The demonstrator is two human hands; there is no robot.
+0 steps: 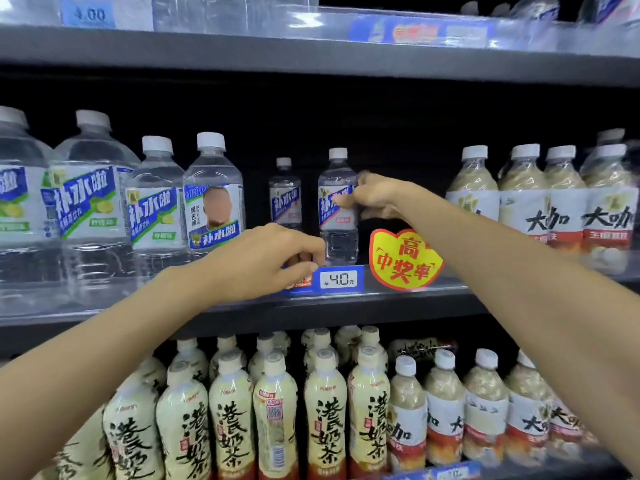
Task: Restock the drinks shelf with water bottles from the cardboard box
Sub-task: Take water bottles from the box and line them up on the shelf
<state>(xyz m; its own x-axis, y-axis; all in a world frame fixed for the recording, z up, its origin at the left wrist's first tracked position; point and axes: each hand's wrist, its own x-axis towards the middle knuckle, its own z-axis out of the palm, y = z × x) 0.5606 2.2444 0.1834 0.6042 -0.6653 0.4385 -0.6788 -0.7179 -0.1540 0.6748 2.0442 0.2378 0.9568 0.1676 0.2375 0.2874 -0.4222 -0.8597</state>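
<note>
My right hand (pixel 372 199) is motion-blurred; its grip on the bottle (pixel 337 209) cannot be confirmed. My left hand (pixel 263 261) covers part of the price tag (pixel 337 279), and its fingertips are hidden. The top shelf (pixel 311 53) stock is blurred and cut off. The leftmost bottle (pixel 17 202) is cropped.

I count two hands: left hand (pixel 266 258), right hand (pixel 372 199). Middle shelf (pixel 346 306): six clear water bottles (pixel 337 206), two large, four small. Right of them, at least five grain-drink bottles (pixel 472 188). One yellow promo tag (pixel 403 259), one 4.0 price label (pixel 338 279). Lower-shelf milk-tea bottles (pixel 325 414): too overlapped to count.
</note>
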